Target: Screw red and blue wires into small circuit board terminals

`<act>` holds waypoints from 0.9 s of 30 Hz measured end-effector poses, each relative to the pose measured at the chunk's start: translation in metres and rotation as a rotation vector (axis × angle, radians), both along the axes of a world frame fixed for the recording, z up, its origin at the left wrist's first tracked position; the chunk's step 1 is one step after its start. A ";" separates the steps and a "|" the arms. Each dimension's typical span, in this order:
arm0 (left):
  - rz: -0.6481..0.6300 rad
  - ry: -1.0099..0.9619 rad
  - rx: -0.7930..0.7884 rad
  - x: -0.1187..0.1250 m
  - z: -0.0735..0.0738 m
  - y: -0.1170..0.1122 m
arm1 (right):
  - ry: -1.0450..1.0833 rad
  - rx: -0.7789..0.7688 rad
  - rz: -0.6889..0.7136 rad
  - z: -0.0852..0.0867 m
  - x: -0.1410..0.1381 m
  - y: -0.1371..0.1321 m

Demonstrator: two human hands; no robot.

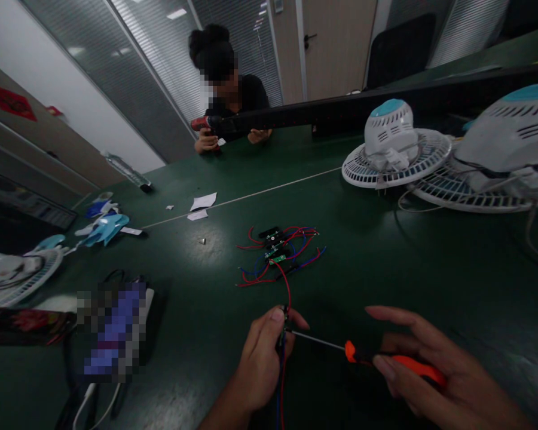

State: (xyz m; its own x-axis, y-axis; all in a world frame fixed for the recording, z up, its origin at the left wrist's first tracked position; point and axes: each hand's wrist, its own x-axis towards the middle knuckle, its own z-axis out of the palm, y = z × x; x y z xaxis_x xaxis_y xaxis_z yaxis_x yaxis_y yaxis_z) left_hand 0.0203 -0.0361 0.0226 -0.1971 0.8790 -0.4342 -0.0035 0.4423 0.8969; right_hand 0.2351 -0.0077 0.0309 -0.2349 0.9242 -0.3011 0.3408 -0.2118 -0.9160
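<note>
Two grips: left fingers (pixel 269 325) pinch a small wired part (pixel 283 319), right fingers (pixel 385 367) hold an orange-handled screwdriver (pixel 412 365); a slipped tip could nick the red wire (pixel 283 382) beside it.

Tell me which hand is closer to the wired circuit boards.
Left: the left hand sits in front of the circuit boards; the right hand lies farther off, lower right.

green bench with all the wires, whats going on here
The person's left hand pinches a small wired part with red and blue leads hanging from it, and the right hand holds an orange-handled screwdriver with its shaft reaching to that part. More wired circuit boards lie on the green bench. Across it, a co-worker holds a red power tool.
</note>
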 end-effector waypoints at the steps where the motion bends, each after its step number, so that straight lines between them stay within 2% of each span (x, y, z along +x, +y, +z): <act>1: 0.004 -0.002 0.002 0.000 0.000 0.000 | -0.002 0.001 0.006 0.000 0.000 0.000; 27: 0.025 0.009 0.009 0.001 0.002 0.002 | 0.015 0.068 -0.004 0.004 0.000 0.001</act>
State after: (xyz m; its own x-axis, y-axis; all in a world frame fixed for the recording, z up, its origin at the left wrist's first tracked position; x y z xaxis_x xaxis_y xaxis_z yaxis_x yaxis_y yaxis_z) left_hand 0.0211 -0.0345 0.0241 -0.2227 0.8776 -0.4244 -0.0066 0.4340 0.9009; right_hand 0.2348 -0.0065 0.0346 -0.2349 0.9434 -0.2341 0.3264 -0.1503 -0.9332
